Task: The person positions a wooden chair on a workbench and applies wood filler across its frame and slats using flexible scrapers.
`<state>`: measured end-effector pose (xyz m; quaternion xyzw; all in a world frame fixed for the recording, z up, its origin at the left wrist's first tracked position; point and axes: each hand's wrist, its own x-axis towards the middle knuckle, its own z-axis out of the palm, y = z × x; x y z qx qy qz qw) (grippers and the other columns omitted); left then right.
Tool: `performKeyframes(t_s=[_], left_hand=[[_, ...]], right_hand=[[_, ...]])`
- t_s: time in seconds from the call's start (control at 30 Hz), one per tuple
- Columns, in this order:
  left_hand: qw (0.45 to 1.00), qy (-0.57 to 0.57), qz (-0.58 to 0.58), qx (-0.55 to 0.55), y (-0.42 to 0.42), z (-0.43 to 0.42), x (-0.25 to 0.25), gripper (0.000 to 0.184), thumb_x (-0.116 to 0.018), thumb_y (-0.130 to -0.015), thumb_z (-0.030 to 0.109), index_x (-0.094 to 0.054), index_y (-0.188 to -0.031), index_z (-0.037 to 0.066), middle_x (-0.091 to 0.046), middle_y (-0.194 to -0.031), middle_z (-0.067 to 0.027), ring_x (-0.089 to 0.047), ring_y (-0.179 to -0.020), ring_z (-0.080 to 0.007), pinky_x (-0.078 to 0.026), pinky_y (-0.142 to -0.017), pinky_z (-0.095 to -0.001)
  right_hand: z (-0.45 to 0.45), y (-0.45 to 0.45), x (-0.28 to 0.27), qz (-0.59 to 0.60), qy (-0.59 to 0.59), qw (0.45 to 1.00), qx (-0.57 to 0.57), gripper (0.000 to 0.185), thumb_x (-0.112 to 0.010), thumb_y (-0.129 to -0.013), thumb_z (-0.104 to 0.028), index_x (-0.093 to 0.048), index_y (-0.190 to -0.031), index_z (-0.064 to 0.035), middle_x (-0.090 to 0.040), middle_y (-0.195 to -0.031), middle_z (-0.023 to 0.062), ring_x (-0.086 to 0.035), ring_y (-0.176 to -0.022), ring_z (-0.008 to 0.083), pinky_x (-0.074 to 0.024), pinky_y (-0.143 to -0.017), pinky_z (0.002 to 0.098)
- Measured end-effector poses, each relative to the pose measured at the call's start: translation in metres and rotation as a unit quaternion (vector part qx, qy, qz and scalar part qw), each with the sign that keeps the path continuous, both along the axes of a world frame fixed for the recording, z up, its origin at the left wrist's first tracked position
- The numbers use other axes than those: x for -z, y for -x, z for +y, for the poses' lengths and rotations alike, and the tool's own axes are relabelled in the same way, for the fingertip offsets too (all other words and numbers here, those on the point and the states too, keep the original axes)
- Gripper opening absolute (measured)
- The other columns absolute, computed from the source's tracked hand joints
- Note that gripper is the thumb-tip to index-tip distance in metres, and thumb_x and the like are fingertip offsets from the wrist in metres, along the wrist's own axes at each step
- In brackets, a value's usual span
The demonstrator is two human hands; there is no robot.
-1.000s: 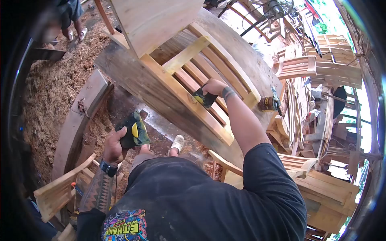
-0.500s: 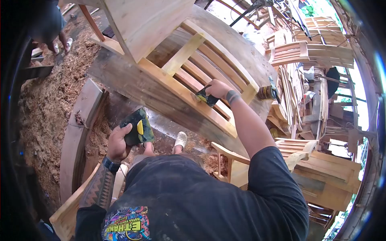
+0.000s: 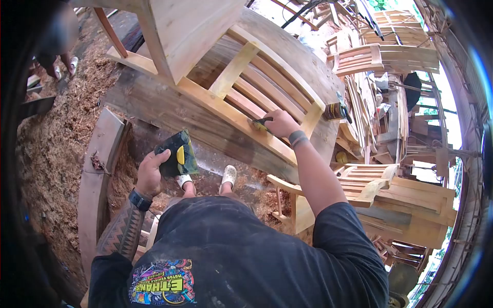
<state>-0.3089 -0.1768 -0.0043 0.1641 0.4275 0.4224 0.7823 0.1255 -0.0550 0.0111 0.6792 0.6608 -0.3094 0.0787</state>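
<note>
My left hand (image 3: 150, 172) grips a dark, flat, smeared plate (image 3: 172, 149) by its edge, away from the bench. A lump of yellow paste (image 3: 180, 154) sits on the plate. My right hand (image 3: 282, 124) is closed around a dark flat spreader (image 3: 261, 124) with yellowish smears, seen nearly edge-on. Its working edge is at the pale front rail (image 3: 221, 108) of a slatted wooden furniture frame. Behind that rail run several slats (image 3: 267, 84), joined by a wider crosspiece (image 3: 233, 70). How firmly the spreader presses on the wood I cannot tell.
The frame lies on a wooden worktop (image 3: 149, 105). At its right end stands a labelled can (image 3: 334, 111). A curved timber (image 3: 97, 169) rests on shavings at left. Slatted chairs (image 3: 359, 190) and stacked boards fill the right. Another person's feet (image 3: 72, 66) show at upper left.
The spreader in my right hand has turned from showing its broad face to nearly edge-on. The plate in my left hand has tilted, showing more of its face. The whole view has shifted slightly.
</note>
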Motion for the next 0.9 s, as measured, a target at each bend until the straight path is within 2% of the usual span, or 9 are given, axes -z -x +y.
performKeyframes(t_s=[0.17, 0.2, 0.3, 0.43, 0.6, 0.7, 0.8, 0.83, 0.9], left_hand=[[1.0, 0.009, -0.015, 0.015, 0.003, 0.007, -0.001, 0.032, -0.057, -0.103, 0.024, -0.064, -0.123, 0.001, -0.074, -0.102, -0.0107, -0.074, -0.079, -0.021, -0.06, -0.057, -0.0355], [1.0, 0.006, -0.019, 0.023, 0.003, 0.008, -0.001, 0.031, -0.057, -0.103, 0.024, -0.064, -0.123, 0.001, -0.074, -0.103, -0.0106, -0.074, -0.079, -0.0208, -0.059, -0.057, -0.0355], [0.999, 0.008, -0.033, 0.032, 0.003, 0.011, 0.002, 0.03, -0.057, -0.104, 0.024, -0.065, -0.122, 0.001, -0.074, -0.102, -0.0101, -0.073, -0.078, -0.0205, -0.059, -0.056, -0.0356], [0.999, 0.016, -0.023, 0.04, -0.002, 0.013, 0.005, 0.029, -0.056, -0.104, 0.024, -0.064, -0.121, 0.002, -0.074, -0.101, -0.0094, -0.073, -0.079, -0.0205, -0.059, -0.057, -0.0355], [0.997, 0.008, -0.027, 0.077, -0.007, 0.016, 0.008, 0.029, -0.056, -0.104, 0.023, -0.064, -0.122, 0.002, -0.074, -0.102, -0.0085, -0.073, -0.082, -0.0199, -0.059, -0.057, -0.0348], [0.995, 0.003, -0.048, 0.093, -0.007, 0.02, 0.006, 0.029, -0.056, -0.104, 0.022, -0.064, -0.123, 0.002, -0.074, -0.106, -0.0088, -0.074, -0.088, -0.0207, -0.062, -0.069, -0.0374], [0.994, 0.006, -0.077, 0.08, -0.008, 0.023, 0.002, 0.024, -0.061, -0.103, 0.017, -0.068, -0.119, 0.001, -0.075, -0.107, -0.0082, -0.074, -0.089, -0.0198, -0.062, -0.076, -0.0353], [0.995, 0.005, -0.076, 0.069, -0.008, 0.025, 0.0, 0.024, -0.061, -0.103, 0.017, -0.068, -0.119, 0.001, -0.075, -0.107, -0.0081, -0.074, -0.089, -0.0197, -0.062, -0.076, -0.0351], [0.996, 0.013, -0.07, 0.048, -0.01, 0.023, -0.002, 0.023, -0.06, -0.103, 0.016, -0.068, -0.118, 0.001, -0.075, -0.106, -0.0078, -0.074, -0.089, -0.0195, -0.061, -0.075, -0.0345]], right_hand=[[-0.038, 0.019, 0.008, -0.02, -0.142, 0.99, -0.014, 0.031, -0.066, -0.084, -0.024, -0.079, -0.109, -0.0116, -0.075, -0.1, 0.0216, -0.071, -0.097, 0.0393, -0.0565, -0.089, 0.0458], [-0.043, 0.03, -0.001, -0.045, -0.087, 0.995, 0.01, 0.034, -0.066, -0.084, -0.02, -0.077, -0.115, -0.0122, -0.074, -0.105, 0.0193, -0.069, -0.103, 0.0387, -0.0551, -0.093, 0.0462], [-0.07, 0.038, 0.024, -0.032, -0.185, 0.982, -0.002, 0.042, -0.066, -0.082, -0.013, -0.072, -0.123, -0.0126, -0.072, -0.11, 0.0178, -0.068, -0.105, 0.0398, -0.054, -0.096, 0.0469], [-0.102, 0.053, 0.05, -0.039, -0.281, 0.959, -0.003, 0.056, -0.068, -0.078, -0.006, -0.063, -0.134, -0.0039, -0.063, -0.122, 0.0191, -0.062, -0.114, 0.04, -0.0521, -0.099, 0.0474], [-0.11, 0.054, 0.057, -0.058, -0.289, 0.955, -0.025, 0.055, -0.067, -0.08, -0.005, -0.061, -0.134, -0.0007, -0.061, -0.121, 0.0186, -0.061, -0.115, 0.038, -0.0521, -0.1, 0.045], [-0.112, 0.052, 0.051, -0.05, -0.253, 0.966, -0.025, 0.05, -0.065, -0.082, -0.006, -0.064, -0.132, -0.0043, -0.062, -0.123, 0.0172, -0.062, -0.116, 0.0373, -0.0525, -0.099, 0.0446], [-0.108, 0.041, 0.018, -0.01, -0.195, 0.98, -0.038, 0.042, -0.061, -0.085, -0.009, -0.07, -0.126, -0.0096, -0.068, -0.122, 0.0156, -0.065, -0.114, 0.0372, -0.0534, -0.098, 0.046], [-0.088, 0.03, -0.014, -0.033, -0.059, 0.997, 0.049, 0.036, -0.056, -0.087, -0.011, -0.073, -0.119, -0.0078, -0.071, -0.122, 0.0207, -0.066, -0.115, 0.0391, -0.052, -0.1, 0.0477], [-0.082, 0.007, -0.003, -0.049, -0.151, 0.985, 0.071, 0.036, -0.053, -0.089, -0.012, -0.074, -0.117, -0.007, -0.07, -0.124, 0.0241, -0.066, -0.117, 0.0397, -0.0509, -0.101, 0.049]])
